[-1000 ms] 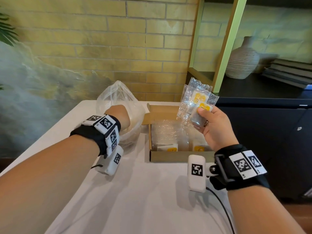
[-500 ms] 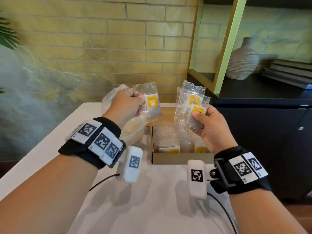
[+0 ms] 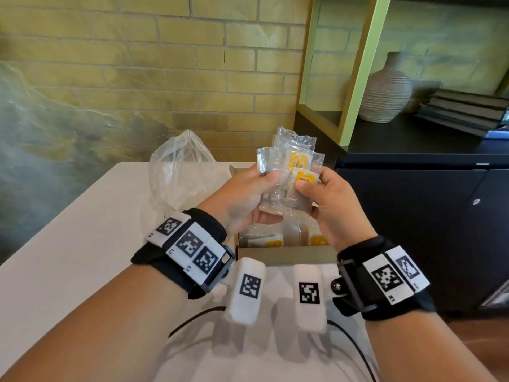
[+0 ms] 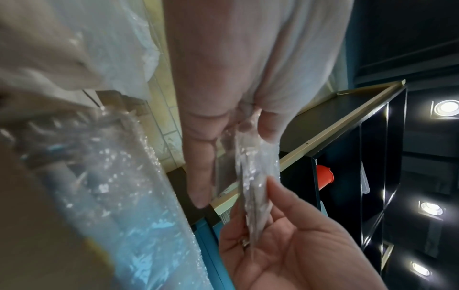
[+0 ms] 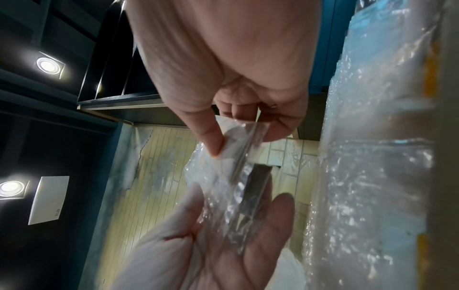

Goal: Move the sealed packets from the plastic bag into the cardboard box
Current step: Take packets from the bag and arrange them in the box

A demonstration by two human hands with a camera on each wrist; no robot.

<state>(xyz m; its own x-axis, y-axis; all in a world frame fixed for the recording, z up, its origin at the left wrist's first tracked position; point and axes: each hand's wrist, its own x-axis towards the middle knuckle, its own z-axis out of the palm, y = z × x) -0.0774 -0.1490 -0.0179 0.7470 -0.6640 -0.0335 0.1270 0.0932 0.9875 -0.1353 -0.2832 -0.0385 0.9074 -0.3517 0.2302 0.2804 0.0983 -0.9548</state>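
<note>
Near edge of worktop (image 3: 82,257): two cables seen trailing toward the wearer. Just beyond, both hands raised together above the cardboard box (image 3: 289,255). Left hand (image 3: 245,199) curled, thumb pinching the left side of a fanned bunch of sealed packets (image 3: 289,172); right hand (image 3: 333,205) curled, thumb pressed on a yellow label at the bunch's right side. Bunch held upright, clear of the box, shared between both hands.

Inside the box: more packets noted lying flat, yellow labels toward the near wall.

Risk judged: film is slick and the packets are only loosely fanned; if one hand's pinch is eased while the bunch is squared, a packet could slide out and fall outside the box, or land askew on those already laid. Crowding in the box may keep the bunch from settling flat.

Behind-left of box: plastic bag (image 3: 179,172), slumped and open; contents cannot be told. Nothing seen between hands and box. Farther right: dark cabinet (image 3: 413,216) with ribbed vase (image 3: 384,92) and stacked books (image 3: 462,108); brick wall (image 3: 165,64) behind
</note>
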